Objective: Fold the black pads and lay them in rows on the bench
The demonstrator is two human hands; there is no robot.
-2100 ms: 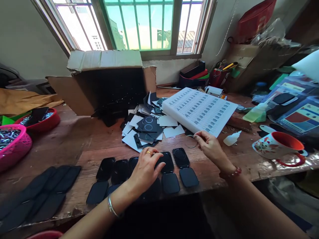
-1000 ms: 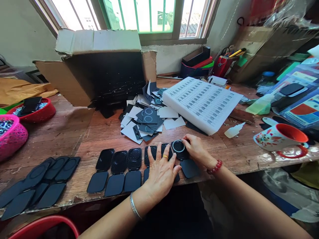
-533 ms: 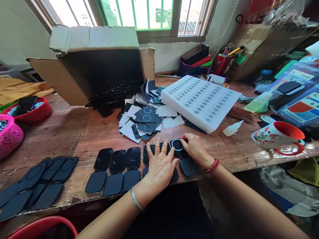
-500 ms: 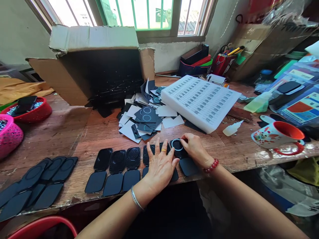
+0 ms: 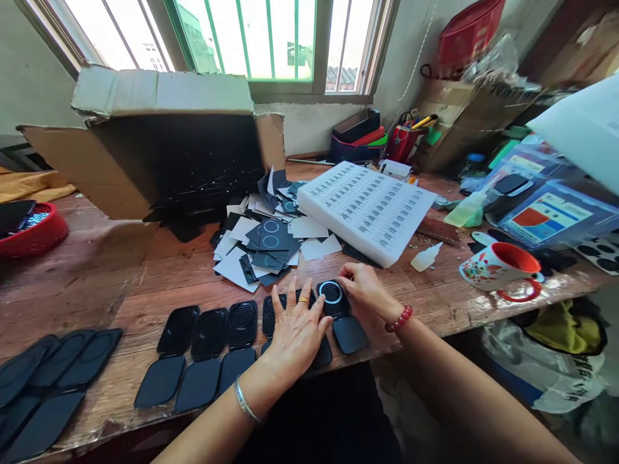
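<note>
A row of hinged black cases lies opened flat along the table's front edge, lids toward me. The rightmost black case (image 5: pixel 337 307) has a pale ring (image 5: pixel 330 292) lying on its ribbed inner half. My right hand (image 5: pixel 366 290) is at that half's upper right edge, thumb and fingers drawn together; whatever is between them is hidden. My left hand (image 5: pixel 298 332) lies spread over the neighbouring cases and partly covers them, its index fingertip close to the ring. Farther left, another black case (image 5: pixel 178 330) shows a dark inner half.
Behind the row are a pile of cut cards (image 5: pixel 261 241) and a white foam tray (image 5: pixel 370 206) with rows of small parts. An open carton (image 5: pixel 116 174) stands back left. On the right are a small bottle (image 5: pixel 425 258) and a mug (image 5: pixel 493 267). Overlapping black cases (image 5: pixel 62 380) lie left.
The view has shifted, so the table things sit farther left. My right hand has moved off the ring to the case's upper right edge. My left hand stays spread on the cases.
</note>
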